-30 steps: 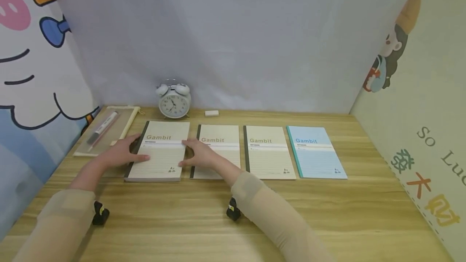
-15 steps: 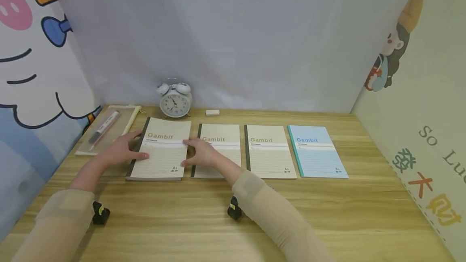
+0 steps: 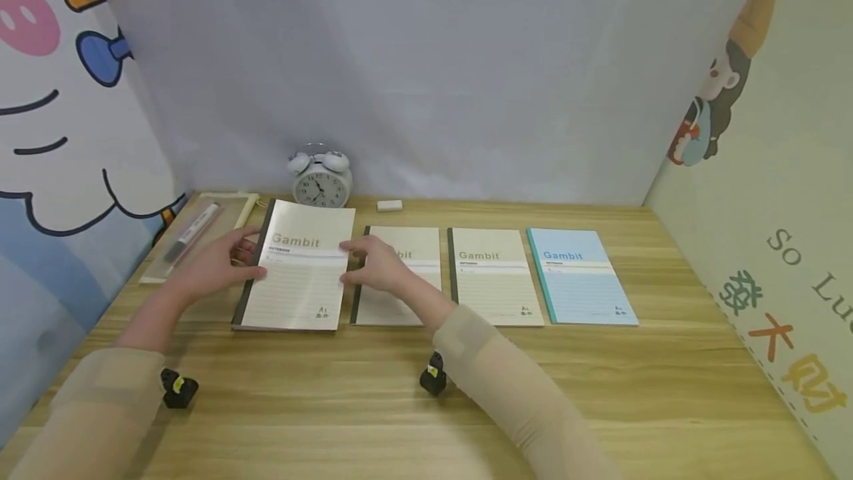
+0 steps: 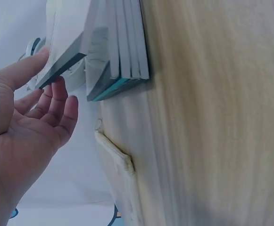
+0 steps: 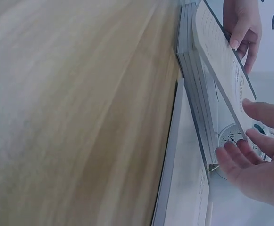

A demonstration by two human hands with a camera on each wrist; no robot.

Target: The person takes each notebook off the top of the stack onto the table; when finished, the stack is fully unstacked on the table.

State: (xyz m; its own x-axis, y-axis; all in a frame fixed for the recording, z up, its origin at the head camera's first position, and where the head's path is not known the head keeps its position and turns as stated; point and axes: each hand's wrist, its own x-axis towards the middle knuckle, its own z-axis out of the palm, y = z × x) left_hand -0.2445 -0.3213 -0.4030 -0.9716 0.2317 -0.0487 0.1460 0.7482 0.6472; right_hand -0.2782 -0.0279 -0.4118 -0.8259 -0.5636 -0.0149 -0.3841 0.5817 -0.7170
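Matt paper notebook [image 3: 300,265] (slight cover sheen) on smooth wood-grain desk [image 3: 466,391]

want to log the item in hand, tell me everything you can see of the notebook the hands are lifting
The top notebook has a cream paper cover with a dark spine strip, "Gambit" in tan letters, a pale band and ruled lines. Its far end is tilted up while the near edge rests on the stack of notebooks under it, at the left end of a row on the wooden desk. The left hand holds the spine edge, the right hand the open edge.
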